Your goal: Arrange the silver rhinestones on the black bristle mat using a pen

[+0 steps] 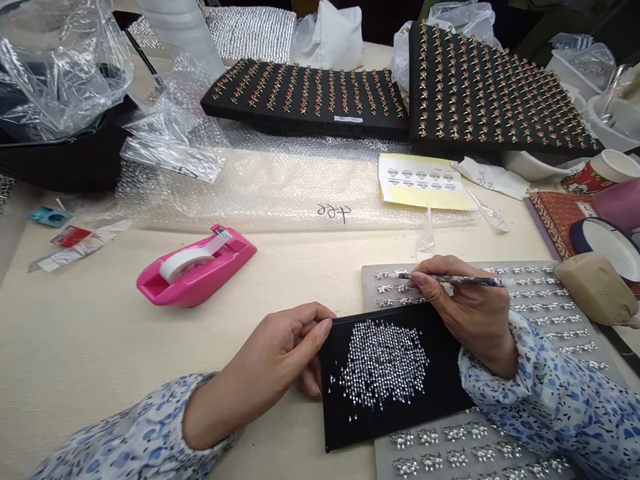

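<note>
My left hand (287, 353) pinches the left edge of a flat black tray (445, 373), thumb on top and fingers beneath. A patch of tiny sparkling rhinestones (385, 363) is spread on it, with a few loose ones near its edges. In my right hand (465, 313) is a slim pen-like stick (465, 280) with a speckled shaft. Its pale tip points left, at the top row of small silver jewellery pieces (457, 432) on a grey foam board (370, 280). The black tray overlaps this board and hides its middle left part.
A pink tape dispenser (200, 270) stands left of my hands. Bubble wrap (280, 190) lies behind, with a label sheet (423, 181) on it. Two black foam boards (305, 100) hold rows of red and gold pieces. A beige lump (597, 287) sits at the right.
</note>
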A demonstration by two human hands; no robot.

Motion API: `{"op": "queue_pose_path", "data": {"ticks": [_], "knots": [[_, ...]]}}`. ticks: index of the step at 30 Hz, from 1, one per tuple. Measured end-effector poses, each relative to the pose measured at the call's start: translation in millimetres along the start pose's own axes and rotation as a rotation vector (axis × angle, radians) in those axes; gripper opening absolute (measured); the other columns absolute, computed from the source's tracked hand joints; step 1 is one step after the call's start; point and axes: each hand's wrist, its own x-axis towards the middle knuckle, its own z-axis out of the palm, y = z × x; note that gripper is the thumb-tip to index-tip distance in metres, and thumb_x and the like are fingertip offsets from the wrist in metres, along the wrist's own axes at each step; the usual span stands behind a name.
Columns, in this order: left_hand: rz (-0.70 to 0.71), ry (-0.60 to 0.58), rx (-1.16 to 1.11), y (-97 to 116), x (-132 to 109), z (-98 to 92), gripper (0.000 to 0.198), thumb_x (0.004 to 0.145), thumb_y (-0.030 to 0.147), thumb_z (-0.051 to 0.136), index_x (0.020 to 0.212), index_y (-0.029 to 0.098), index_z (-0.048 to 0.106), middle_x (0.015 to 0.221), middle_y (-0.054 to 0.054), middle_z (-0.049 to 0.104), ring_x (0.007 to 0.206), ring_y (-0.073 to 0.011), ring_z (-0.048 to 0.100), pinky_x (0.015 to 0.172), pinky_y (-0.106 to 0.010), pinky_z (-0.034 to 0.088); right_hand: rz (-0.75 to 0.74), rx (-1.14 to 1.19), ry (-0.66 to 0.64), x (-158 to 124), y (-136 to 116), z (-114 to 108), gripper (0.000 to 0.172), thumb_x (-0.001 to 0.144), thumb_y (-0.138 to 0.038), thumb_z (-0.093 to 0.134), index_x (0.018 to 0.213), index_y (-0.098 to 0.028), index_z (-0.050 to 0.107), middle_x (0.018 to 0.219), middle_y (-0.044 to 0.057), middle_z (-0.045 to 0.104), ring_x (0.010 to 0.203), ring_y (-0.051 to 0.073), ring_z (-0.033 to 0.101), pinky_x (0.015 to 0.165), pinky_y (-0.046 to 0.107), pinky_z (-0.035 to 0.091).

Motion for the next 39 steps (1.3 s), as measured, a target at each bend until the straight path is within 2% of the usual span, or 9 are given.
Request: {"op": "queue_pose_path", "data": {"ticks": [5, 11, 14, 17, 20, 31, 35, 39], "knots": [[0.006, -0.004, -0.007, 0, -1, 0.2, 0.026, 0.091, 0.039, 0.042, 0.095, 0.014, 0.05, 0.059, 0.0, 0.063, 0.047, -0.0107, 0.062, 0.044, -0.014, 0.048, -0.009, 0.016, -0.018, 1, 0, 0, 0.005, 0.078, -0.017, 0.061, 0.083, -0.017, 0.063, 0.074, 0.0, 0.064, 0.067, 0.009, 0.061, 0.058, 0.023, 0.051], [0.0, -0.006, -0.002, 1, 0, 1.2, 0.028, 0.091, 0.039, 0.042, 0.098, 0.013, 0.051, 0.059, 0.0, 0.063, 0.047, -0.0116, 0.062, 0.044, -0.015, 0.049, -0.02, 0.033, 0.052, -1, -4, -3, 0.008, 0.077, -0.013, 0.06, 0.081, -0.019, 0.062, 0.072, 0.0, 0.064, 0.063, 0.011, 0.06, 0.055, 0.025, 0.05], [-0.003, -0.007, 0.006, 2, 0, 1.0, 0.028, 0.091, 0.039, 0.042, 0.099, 0.013, 0.051, 0.059, -0.001, 0.062, 0.047, -0.0117, 0.062, 0.044, -0.015, 0.049, -0.039, 0.153, -0.016, -5, -7, -9, 0.011, 0.076, -0.01, 0.055, 0.081, -0.019, 0.061, 0.071, 0.001, 0.062, 0.062, 0.012, 0.058, 0.054, 0.028, 0.048], [-0.001, -0.007, -0.001, 2, 0, 0.9, 0.027, 0.091, 0.039, 0.042, 0.096, 0.014, 0.051, 0.059, 0.0, 0.062, 0.047, -0.0112, 0.061, 0.044, -0.015, 0.049, -0.096, 0.313, -0.153, -10, -8, -13, 0.013, 0.075, -0.01, 0.05, 0.081, -0.018, 0.058, 0.067, 0.002, 0.057, 0.061, 0.014, 0.053, 0.054, 0.032, 0.046], [0.001, -0.009, -0.013, 2, 0, 1.1, 0.027, 0.091, 0.039, 0.043, 0.095, 0.014, 0.051, 0.059, 0.0, 0.062, 0.046, -0.0107, 0.061, 0.044, -0.015, 0.049, -0.161, 0.348, -0.252, -13, -7, -14, 0.014, 0.073, -0.009, 0.048, 0.08, -0.018, 0.056, 0.064, 0.002, 0.053, 0.06, 0.013, 0.049, 0.054, 0.033, 0.043], [-0.005, -0.01, -0.006, 1, -1, 0.8, 0.028, 0.091, 0.039, 0.043, 0.097, 0.014, 0.051, 0.059, 0.0, 0.062, 0.047, -0.0114, 0.061, 0.045, -0.016, 0.05, -0.181, 0.333, -0.315, -11, -9, -11, 0.015, 0.071, -0.006, 0.048, 0.079, -0.017, 0.055, 0.064, 0.002, 0.051, 0.06, 0.013, 0.047, 0.054, 0.032, 0.042], [-0.004, -0.006, -0.008, 2, -1, 1.0, 0.028, 0.09, 0.039, 0.043, 0.098, 0.014, 0.051, 0.058, 0.0, 0.062, 0.047, -0.0119, 0.061, 0.045, -0.016, 0.05, -0.159, 0.364, -0.258, -12, -9, -12, 0.015, 0.073, -0.008, 0.048, 0.08, -0.018, 0.057, 0.065, 0.002, 0.054, 0.06, 0.013, 0.05, 0.054, 0.033, 0.044], [-0.005, -0.009, -0.005, 2, -1, 1.1, 0.028, 0.09, 0.04, 0.042, 0.097, 0.014, 0.051, 0.059, -0.001, 0.063, 0.047, -0.0126, 0.062, 0.045, -0.017, 0.051, -0.078, 0.287, -0.052, -9, -9, -9, 0.016, 0.076, -0.01, 0.05, 0.084, -0.019, 0.06, 0.07, 0.002, 0.059, 0.061, 0.013, 0.055, 0.053, 0.031, 0.046]]}}
